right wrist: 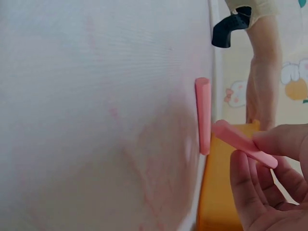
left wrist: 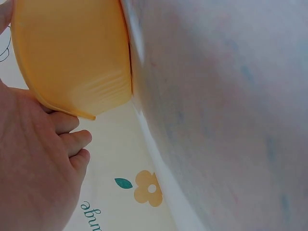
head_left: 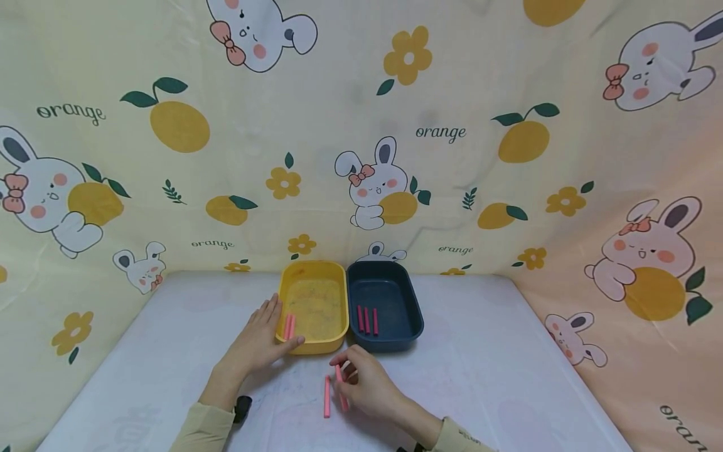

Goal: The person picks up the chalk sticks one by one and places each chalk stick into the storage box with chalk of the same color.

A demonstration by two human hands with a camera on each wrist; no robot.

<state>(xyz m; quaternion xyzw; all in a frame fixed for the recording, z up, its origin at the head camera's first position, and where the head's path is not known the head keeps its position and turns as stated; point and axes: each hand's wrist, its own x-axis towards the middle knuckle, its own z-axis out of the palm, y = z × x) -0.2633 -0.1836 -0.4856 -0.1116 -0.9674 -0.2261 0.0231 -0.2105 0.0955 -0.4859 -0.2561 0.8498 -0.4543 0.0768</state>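
Note:
In the head view, my left hand (head_left: 255, 339) rests along the left side of a yellow tub (head_left: 319, 346), its thumb across the near rim. The left wrist view shows its fingers (left wrist: 72, 139) against the tub's rim. With thumb and fingers, my right hand (head_left: 369, 383) pinches a pink chalk stick (right wrist: 240, 142) above the table. Another pink chalk stick (head_left: 326, 398) lies just left of that hand. Two pink chalk sticks (head_left: 289, 326) lean inside the yellow tub. Three darker pink chalk sticks (head_left: 367, 320) lie in the navy tub (head_left: 415, 314).
Both tubs stand side by side near the back of the white table (head_left: 480, 376). A patterned cloth (head_left: 316, 125) with rabbits and oranges hangs behind and around it. A black strap piece (head_left: 243, 408) sits at my left wrist.

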